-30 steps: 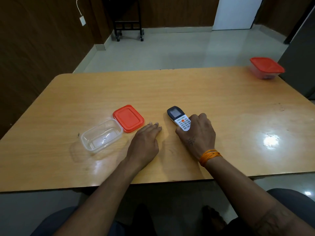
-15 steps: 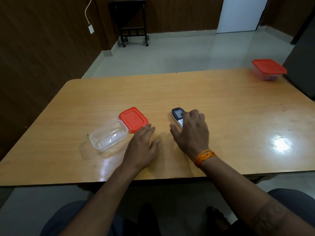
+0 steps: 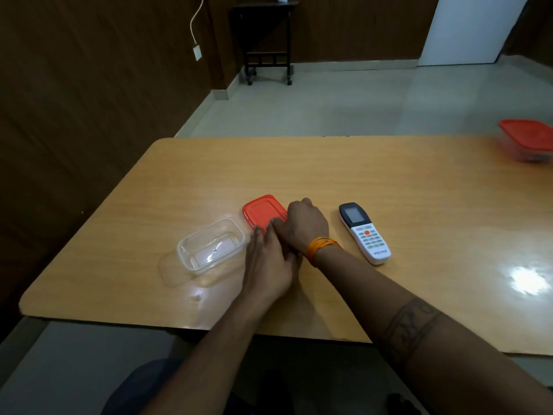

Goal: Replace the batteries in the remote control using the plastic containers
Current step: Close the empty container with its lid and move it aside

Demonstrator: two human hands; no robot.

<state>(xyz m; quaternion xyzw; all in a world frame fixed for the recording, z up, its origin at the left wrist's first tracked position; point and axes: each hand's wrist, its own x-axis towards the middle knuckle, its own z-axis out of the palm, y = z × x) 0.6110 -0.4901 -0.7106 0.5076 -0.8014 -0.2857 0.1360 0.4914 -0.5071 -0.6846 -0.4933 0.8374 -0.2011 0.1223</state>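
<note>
In the head view, your remote control (image 3: 364, 232) lies face up on the surface (image 3: 389, 181), free of both hands, just to the right of your right wrist. Its back, where the battery door should be, is against the wood, so you cannot see it.

Your right hand (image 3: 305, 224) reaches across to the red lid (image 3: 261, 212) and covers its near right edge. I judge it is there to take or move the lid, but the fingers curl down behind the knuckles, so I cannot tell if they grip it or only rest on it. Your left hand (image 3: 269, 265) lies flat and loose, with nothing in it, between the lid and the clear container (image 3: 211, 245). Its fingertips are partly under your right hand.

The clear container stands open just left of the lid and looks empty, though glare makes the bottom hard to read. A 2nd container with red lid (image 3: 528, 142) sits at the far right, well apart, cut by the frame edge; its contents are too blurred to name. No batteries are visible anywhere.
</note>
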